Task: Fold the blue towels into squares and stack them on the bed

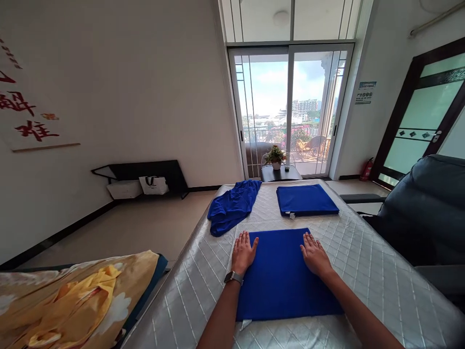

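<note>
1. Head view, and my left hand (243, 253) lies flat along the folded blue cloth (283, 278) at its far left corner: fingers (242, 239) straight, close together, thumb spread, gripping nothing.
2. Over to my right hand (315, 254), palm down at the far right corner, fingers extended, thumb apart, nothing grasped.
3. That cloth's flat on the quilted mattress (192, 291), nearer than another folded cloth (307, 198) and a crumpled one (234, 206).

Head view: worn on the head, facing forward and down
Quilted bed (378, 271): seen lengthwise from its near end
Left hand (244, 253) and right hand (315, 253): close below the lens
Sliding glass door (290, 111): ahead, well off
Hanging scroll (32, 109), armchair (428, 203): left and right edges
</note>
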Action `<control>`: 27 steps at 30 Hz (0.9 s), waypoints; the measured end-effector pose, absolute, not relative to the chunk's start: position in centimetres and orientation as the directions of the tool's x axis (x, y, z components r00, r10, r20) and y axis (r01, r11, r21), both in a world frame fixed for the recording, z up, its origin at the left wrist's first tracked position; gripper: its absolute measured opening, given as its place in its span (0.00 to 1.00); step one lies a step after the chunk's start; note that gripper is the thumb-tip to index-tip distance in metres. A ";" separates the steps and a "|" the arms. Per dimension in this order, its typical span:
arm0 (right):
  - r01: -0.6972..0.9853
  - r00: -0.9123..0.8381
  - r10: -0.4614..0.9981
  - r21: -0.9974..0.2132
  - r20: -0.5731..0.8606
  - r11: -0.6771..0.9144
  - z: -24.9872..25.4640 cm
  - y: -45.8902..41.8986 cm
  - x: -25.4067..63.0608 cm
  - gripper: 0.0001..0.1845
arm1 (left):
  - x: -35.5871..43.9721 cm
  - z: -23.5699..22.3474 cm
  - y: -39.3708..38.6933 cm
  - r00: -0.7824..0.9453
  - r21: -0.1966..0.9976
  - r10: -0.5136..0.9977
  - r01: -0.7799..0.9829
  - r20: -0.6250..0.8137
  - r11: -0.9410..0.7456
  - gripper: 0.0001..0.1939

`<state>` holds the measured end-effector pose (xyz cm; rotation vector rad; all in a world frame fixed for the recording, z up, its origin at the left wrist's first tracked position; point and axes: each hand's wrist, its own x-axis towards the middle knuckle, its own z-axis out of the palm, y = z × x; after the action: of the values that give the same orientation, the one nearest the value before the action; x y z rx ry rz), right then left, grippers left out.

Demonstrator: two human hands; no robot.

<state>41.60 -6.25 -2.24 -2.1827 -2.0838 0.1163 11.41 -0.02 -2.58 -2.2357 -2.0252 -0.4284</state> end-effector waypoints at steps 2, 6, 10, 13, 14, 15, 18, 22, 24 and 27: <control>0.987 0.054 0.999 -0.151 0.003 -0.053 -2.3 -7.2 41.4 0.36 | 11.5 -2.8 0.1 0.086 0.110 0.954 0.987 0.286 -0.122 0.42; 0.983 0.068 0.998 -0.169 0.000 -0.067 -1.8 -8.0 41.2 0.36 | 11.4 -3.0 0.4 0.085 0.114 0.958 0.986 0.274 -0.120 0.41; 0.979 0.066 0.998 -0.194 0.015 -0.062 -1.4 -8.0 41.1 0.36 | 11.3 -2.3 0.6 0.073 0.108 0.958 0.989 0.276 -0.106 0.38; 0.977 0.068 0.997 -0.205 0.022 -0.062 -1.3 -8.0 41.2 0.36 | 13.2 -1.0 -0.1 0.073 0.117 0.934 0.986 0.349 -0.120 0.36; 0.977 0.067 0.997 -0.205 0.024 -0.061 -1.4 -8.0 41.2 0.36 | 14.6 -0.6 -0.6 0.092 0.130 0.921 0.980 0.379 -0.151 0.34; 0.977 0.066 0.997 -0.204 0.028 -0.059 -1.4 -8.1 41.2 0.36 | 16.4 -0.3 -1.3 0.130 0.145 0.906 0.968 0.402 -0.203 0.33; 0.981 0.054 0.998 -0.188 0.039 -0.046 -1.5 -8.2 41.3 0.35 | 22.8 -0.4 -4.1 0.352 0.174 0.851 0.879 0.389 -0.444 0.32; 0.989 0.018 1.000 -0.144 0.020 -0.015 -1.6 -8.4 41.6 0.34 | 28.8 -1.3 -7.2 0.536 0.195 0.796 0.780 0.281 -0.594 0.33; 0.990 0.012 1.000 -0.139 0.020 -0.009 -1.7 -8.4 41.7 0.34 | 28.8 -1.4 -7.7 0.524 0.191 0.816 0.799 0.244 -0.570 0.34; 0.987 0.036 0.999 -0.161 0.026 -0.031 -1.7 -8.1 41.5 0.35 | 25.0 -1.1 -7.4 0.455 0.156 0.868 0.860 0.198 -0.486 0.36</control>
<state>41.54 -8.15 -1.72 -2.1597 -2.0878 0.1402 24.99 -7.43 -1.07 -2.7074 -1.6093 -0.3998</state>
